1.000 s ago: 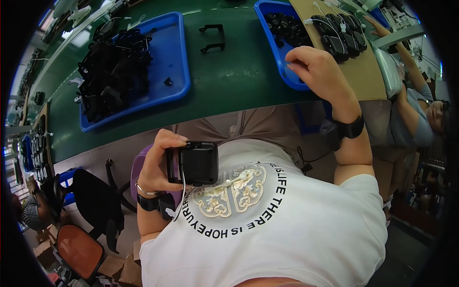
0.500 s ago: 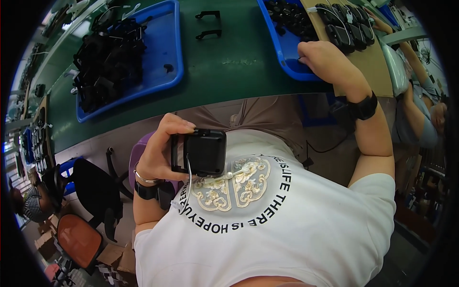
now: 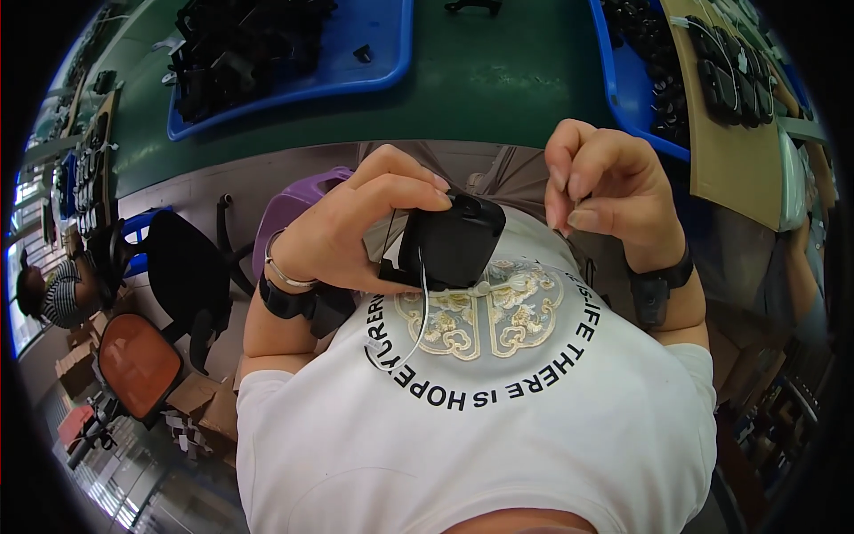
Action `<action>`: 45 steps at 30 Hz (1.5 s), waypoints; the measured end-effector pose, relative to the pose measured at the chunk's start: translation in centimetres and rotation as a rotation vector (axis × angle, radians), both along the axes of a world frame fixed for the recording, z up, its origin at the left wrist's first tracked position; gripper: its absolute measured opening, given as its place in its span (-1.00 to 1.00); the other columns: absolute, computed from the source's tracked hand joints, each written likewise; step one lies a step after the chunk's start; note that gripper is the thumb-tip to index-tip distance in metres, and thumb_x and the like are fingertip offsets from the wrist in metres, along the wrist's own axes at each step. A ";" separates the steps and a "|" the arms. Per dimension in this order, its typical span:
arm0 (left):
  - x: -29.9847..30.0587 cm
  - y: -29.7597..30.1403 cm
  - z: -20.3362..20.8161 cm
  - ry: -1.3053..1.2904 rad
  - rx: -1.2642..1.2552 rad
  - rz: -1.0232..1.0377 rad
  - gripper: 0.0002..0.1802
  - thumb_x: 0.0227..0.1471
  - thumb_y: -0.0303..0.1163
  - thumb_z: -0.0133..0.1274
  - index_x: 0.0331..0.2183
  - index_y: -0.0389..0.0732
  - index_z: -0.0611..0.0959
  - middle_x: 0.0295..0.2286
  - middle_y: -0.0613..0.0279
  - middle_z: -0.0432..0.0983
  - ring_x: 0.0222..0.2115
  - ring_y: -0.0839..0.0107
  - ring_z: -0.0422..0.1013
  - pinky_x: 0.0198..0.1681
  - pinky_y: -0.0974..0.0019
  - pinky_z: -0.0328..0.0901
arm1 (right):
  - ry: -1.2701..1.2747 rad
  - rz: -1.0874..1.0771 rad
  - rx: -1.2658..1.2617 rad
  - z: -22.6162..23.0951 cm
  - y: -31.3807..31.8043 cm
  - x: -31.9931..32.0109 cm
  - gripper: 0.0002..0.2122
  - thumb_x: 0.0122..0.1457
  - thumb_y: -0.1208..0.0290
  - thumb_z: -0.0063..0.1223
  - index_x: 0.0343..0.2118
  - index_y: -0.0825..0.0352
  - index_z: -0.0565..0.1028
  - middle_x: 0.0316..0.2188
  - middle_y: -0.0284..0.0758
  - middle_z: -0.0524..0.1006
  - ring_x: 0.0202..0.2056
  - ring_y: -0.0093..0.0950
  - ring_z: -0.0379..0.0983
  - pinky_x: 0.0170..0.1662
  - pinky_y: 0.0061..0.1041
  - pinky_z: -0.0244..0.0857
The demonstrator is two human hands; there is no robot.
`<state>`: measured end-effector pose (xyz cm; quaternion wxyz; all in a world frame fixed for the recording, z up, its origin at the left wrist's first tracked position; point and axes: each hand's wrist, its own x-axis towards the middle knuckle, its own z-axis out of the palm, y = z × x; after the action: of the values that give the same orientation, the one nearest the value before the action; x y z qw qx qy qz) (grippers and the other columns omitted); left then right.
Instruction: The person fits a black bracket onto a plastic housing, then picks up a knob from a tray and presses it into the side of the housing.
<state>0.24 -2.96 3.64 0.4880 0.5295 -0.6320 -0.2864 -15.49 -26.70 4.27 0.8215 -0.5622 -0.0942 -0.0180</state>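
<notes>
My left hand (image 3: pixel 356 222) is closed around a black square plastic device (image 3: pixel 458 242), thumb below and fingers on its upper edge. A thin white cable (image 3: pixel 425 307) hangs from the device in front of my shirt. To the right of it, apart from the device, my right hand (image 3: pixel 614 182) is raised with thumb and fingertips pinched together. Something small and dark seems to sit between those fingertips, too little of it showing to name.
A blue tray (image 3: pixel 356 84) of black plastic parts lies at the left of the green table (image 3: pixel 498 107). Another blue tray (image 3: pixel 614 80) with small black parts is at the right, beside cardboard (image 3: pixel 725 178) bearing several cabled black devices (image 3: pixel 729 84). A black bracket (image 3: pixel 476 7) lies at the far edge.
My right hand has left the right tray and come back toward the device, fingertips pinched. My left hand has moved right and up with the device, which is now tilted. The view has shifted.
</notes>
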 end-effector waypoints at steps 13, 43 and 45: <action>-0.4 -0.3 -0.1 -0.020 -0.079 -0.054 -0.32 -0.46 -0.44 0.37 -0.17 -0.26 0.47 -0.19 0.09 0.31 -0.17 0.20 0.31 -0.14 0.28 0.31 | 0.082 -0.087 -0.379 0.8 1.3 0.6 -0.81 -0.08 0.67 0.15 -0.34 0.45 0.49 -0.27 -0.21 0.43 -0.31 -0.45 0.45 -0.30 -0.62 0.36; -0.7 -1.3 0.5 -0.055 -0.078 -0.128 -0.31 -0.55 -0.52 0.34 -0.19 -0.26 0.49 -0.22 0.11 0.34 -0.23 0.20 0.35 -0.19 0.32 0.33 | -0.471 -0.099 -0.959 0.8 2.3 2.0 -0.81 -0.07 0.31 0.20 -0.50 0.32 0.49 -0.57 -0.35 0.41 -0.50 -0.41 0.31 -0.47 -0.55 0.23; -0.6 -1.6 0.7 -0.048 -0.058 -0.157 -0.30 -0.55 -0.51 0.35 -0.19 -0.26 0.49 -0.22 0.10 0.34 -0.23 0.20 0.34 -0.19 0.32 0.33 | -0.401 0.025 -1.065 0.9 2.0 2.1 -0.78 0.00 0.26 0.15 -0.51 0.33 0.48 -0.59 -0.35 0.39 -0.52 -0.42 0.30 -0.49 -0.58 0.20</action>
<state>-0.37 -4.53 4.34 0.4641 0.4708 -0.6909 -0.2926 -13.38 -24.70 5.20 0.3909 -0.8832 -0.2508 -0.0647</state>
